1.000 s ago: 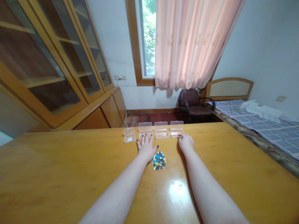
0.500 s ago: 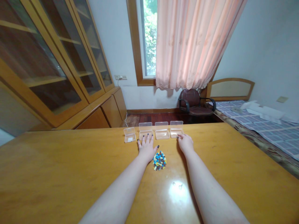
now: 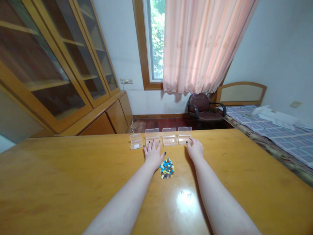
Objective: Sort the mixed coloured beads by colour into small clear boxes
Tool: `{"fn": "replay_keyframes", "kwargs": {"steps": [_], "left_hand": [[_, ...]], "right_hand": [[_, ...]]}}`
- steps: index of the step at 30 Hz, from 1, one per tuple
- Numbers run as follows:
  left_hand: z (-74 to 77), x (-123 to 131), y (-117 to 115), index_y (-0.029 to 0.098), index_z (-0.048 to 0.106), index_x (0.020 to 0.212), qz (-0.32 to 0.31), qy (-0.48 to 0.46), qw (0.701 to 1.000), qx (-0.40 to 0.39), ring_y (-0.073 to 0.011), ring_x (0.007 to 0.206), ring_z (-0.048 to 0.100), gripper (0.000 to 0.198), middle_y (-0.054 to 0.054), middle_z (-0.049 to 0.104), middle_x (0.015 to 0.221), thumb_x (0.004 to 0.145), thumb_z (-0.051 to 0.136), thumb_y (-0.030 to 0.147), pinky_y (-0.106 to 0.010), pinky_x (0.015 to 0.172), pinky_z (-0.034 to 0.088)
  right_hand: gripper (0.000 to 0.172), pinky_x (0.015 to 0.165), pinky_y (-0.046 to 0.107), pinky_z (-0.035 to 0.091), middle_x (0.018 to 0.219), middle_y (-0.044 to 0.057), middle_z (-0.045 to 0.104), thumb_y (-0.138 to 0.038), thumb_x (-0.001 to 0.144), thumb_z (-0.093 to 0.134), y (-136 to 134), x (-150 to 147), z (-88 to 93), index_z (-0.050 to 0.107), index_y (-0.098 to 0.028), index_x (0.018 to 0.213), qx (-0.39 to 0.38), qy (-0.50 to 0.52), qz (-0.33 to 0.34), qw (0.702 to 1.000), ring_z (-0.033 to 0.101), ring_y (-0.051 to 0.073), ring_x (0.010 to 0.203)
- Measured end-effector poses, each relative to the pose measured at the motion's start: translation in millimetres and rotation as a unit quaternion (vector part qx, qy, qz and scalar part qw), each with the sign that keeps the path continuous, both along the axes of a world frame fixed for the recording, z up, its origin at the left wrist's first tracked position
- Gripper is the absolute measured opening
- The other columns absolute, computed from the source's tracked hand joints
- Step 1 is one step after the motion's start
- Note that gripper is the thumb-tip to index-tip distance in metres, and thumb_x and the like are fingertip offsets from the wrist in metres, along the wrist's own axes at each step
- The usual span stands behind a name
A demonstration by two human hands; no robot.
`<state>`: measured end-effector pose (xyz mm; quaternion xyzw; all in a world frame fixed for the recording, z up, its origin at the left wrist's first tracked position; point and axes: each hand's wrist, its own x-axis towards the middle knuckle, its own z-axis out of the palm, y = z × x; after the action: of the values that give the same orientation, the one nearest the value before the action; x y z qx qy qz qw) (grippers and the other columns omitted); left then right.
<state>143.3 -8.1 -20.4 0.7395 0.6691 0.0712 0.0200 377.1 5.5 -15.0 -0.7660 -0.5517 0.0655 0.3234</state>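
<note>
My left hand [image 3: 153,154] lies flat on the yellow wooden table [image 3: 73,176], fingers spread, with the fingertips touching the second clear plastic box [image 3: 152,137]. My right hand [image 3: 195,148] rests on the table with its fingertips at the right edge of the rightmost clear box [image 3: 184,137]; its fingers look loosely stretched and hold nothing. A small heap of coloured pieces [image 3: 167,168], blue, yellow and dark, sits between my wrists. Another two open clear boxes, the leftmost [image 3: 135,143] and the third [image 3: 169,138], complete the row at the table's far edge.
A glass-fronted wooden cabinet [image 3: 49,71] stands to the left. Beyond the table are a window with a pink curtain [image 3: 198,45], a dark armchair [image 3: 202,107] and a bed [image 3: 276,130] to the right. A light glare marks the table near me.
My right hand has shifted slightly to the right along the rightmost box's edge. My left hand has stayed in place.
</note>
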Motion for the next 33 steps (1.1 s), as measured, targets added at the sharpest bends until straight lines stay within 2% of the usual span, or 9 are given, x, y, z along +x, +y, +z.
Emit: {"fn": "replay_keyframes", "kwargs": {"steps": [4, 7, 12, 15, 18, 21, 24, 28, 33], "left_hand": [[4.3, -3.3, 1.1, 0.023, 0.035, 0.141, 0.002, -0.026, 0.999, 0.042, -0.0354, 0.137, 0.02, 0.064, -0.014, 0.028, 0.149, 0.083, 0.047, 0.049, -0.061, 0.107, 0.012], [10.2, -7.8, 1.1, 0.018, 0.044, 0.135, -0.004, -0.074, 0.994, 0.08, -0.0316, 0.133, 0.03, 0.053, -0.013, 0.042, 0.142, 0.085, 0.047, 0.038, -0.056, 0.11, 0.017], [20.2, -12.2, -4.9, 0.02, 0.06, 0.115, -0.111, -0.157, 0.978, 0.086, -0.0179, 0.115, 0.052, 0.035, -0.006, 0.061, 0.121, 0.087, 0.039, 0.021, -0.034, 0.105, 0.035], [30.2, -12.8, -16.3, 0.017, 0.05, 0.128, -0.138, -0.129, 0.982, 0.026, -0.0223, 0.122, 0.048, 0.046, -0.011, 0.049, 0.136, 0.084, 0.046, 0.026, -0.037, 0.103, 0.037], [38.7, -13.0, -37.3, 0.012, 0.035, 0.139, -0.109, -0.094, 0.989, -0.044, -0.0273, 0.132, 0.036, 0.061, -0.016, 0.033, 0.147, 0.084, 0.045, 0.035, -0.042, 0.107, 0.031], [37.9, -9.5, -62.9, 0.008, 0.022, 0.145, -0.106, -0.083, 0.983, -0.122, -0.028, 0.139, 0.02, 0.073, -0.016, 0.019, 0.151, 0.084, 0.042, 0.042, -0.046, 0.112, 0.02], [29.5, 0.4, -81.0, 0.012, 0.013, 0.147, -0.129, -0.059, 0.977, -0.158, -0.0303, 0.141, 0.005, 0.088, -0.015, 0.003, 0.154, 0.077, 0.049, 0.053, -0.054, 0.113, 0.007], [18.2, 17.7, -83.0, 0.011, 0.014, 0.147, -0.132, -0.049, 0.982, -0.128, -0.0309, 0.141, 0.003, 0.096, -0.016, 0.004, 0.153, 0.073, 0.053, 0.058, -0.054, 0.113, 0.004], [7.4, 33.5, -63.5, 0.014, 0.025, 0.144, -0.176, -0.08, 0.978, -0.074, -0.028, 0.14, 0.019, 0.084, -0.013, 0.023, 0.151, 0.077, 0.05, 0.057, -0.048, 0.115, 0.011]], "right_hand": [[0.042, 0.091, 0.039, 0.036, 0.112, 0.017, 0.06, -0.033, 0.084, 0.044, -2.7, -3.0, 0.5, 0.058, -0.011, 0.117, 0.086, 0.025, -0.004, 0.996, 0.052, 0.028, 0.105], [0.037, 0.081, 0.034, 0.041, 0.093, 0.012, 0.063, -0.035, 0.084, 0.041, -8.0, -13.3, -2.0, 0.059, -0.013, 0.108, 0.143, 0.074, 0.074, 0.984, 0.056, 0.023, 0.089], [0.025, 0.055, 0.024, 0.038, 0.06, -0.001, 0.055, -0.039, 0.08, 0.048, -10.8, -33.7, -10.5, 0.059, -0.017, 0.073, -0.001, 0.197, 0.27, 0.943, 0.051, 0.014, 0.056], [0.027, 0.055, 0.024, 0.038, 0.058, -0.002, 0.056, -0.039, 0.08, 0.048, -14.5, -38.1, -11.7, 0.059, -0.017, 0.071, -0.036, 0.212, 0.279, 0.936, 0.051, 0.014, 0.055], [0.025, 0.062, 0.026, 0.043, 0.068, 0.001, 0.063, -0.035, 0.081, 0.049, -29.5, -39.0, -7.6, 0.065, -0.018, 0.091, -0.045, 0.143, 0.269, 0.951, 0.056, 0.016, 0.063], [0.035, 0.081, 0.03, 0.044, 0.099, 0.005, 0.067, -0.027, 0.086, 0.044, -47.0, -40.5, 1.3, 0.06, -0.024, 0.117, -0.018, 0.035, 0.365, 0.93, 0.06, 0.018, 0.089], [0.038, 0.084, 0.031, 0.043, 0.103, 0.008, 0.064, -0.025, 0.087, 0.046, -52.6, -43.4, 9.3, 0.058, -0.024, 0.122, -0.017, -0.037, 0.417, 0.908, 0.058, 0.019, 0.094], [0.031, 0.086, 0.032, 0.044, 0.098, 0.009, 0.063, -0.023, 0.089, 0.044, -43.0, -44.7, 6.9, 0.063, -0.02, 0.112, 0.024, 0.019, 0.401, 0.915, 0.057, 0.019, 0.094], [0.026, 0.085, 0.035, 0.044, 0.096, 0.009, 0.065, -0.031, 0.088, 0.045, -28.8, -38.8, -5.0, 0.065, -0.017, 0.097, 0.06, 0.14, 0.286, 0.946, 0.058, 0.02, 0.091]]}}
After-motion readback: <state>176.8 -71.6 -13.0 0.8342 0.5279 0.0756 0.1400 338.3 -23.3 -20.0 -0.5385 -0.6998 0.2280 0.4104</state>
